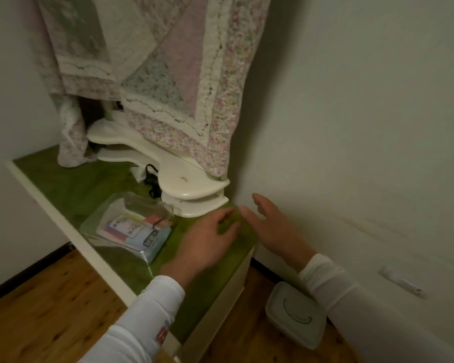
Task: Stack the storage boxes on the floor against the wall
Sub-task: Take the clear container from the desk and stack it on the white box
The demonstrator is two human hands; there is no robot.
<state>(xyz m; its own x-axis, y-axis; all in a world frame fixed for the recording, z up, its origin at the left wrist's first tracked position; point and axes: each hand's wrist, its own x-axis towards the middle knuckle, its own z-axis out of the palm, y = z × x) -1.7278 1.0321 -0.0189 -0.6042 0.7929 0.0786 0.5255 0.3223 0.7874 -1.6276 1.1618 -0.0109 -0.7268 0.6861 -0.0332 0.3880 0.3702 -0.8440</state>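
White-sleeved left hand (205, 242) open above green bench top (71, 184), right hand (273, 226) open, empty, clear box (129, 226) beside.

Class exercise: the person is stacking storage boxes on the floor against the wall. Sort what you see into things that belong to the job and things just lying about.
Belongs to the job:
clear storage box on the green-topped bench
white lidded box on the floor by the wall
left hand and right hand, both empty, fingers spread

Just lying about:
patchwork quilt
black cable
cream shelves
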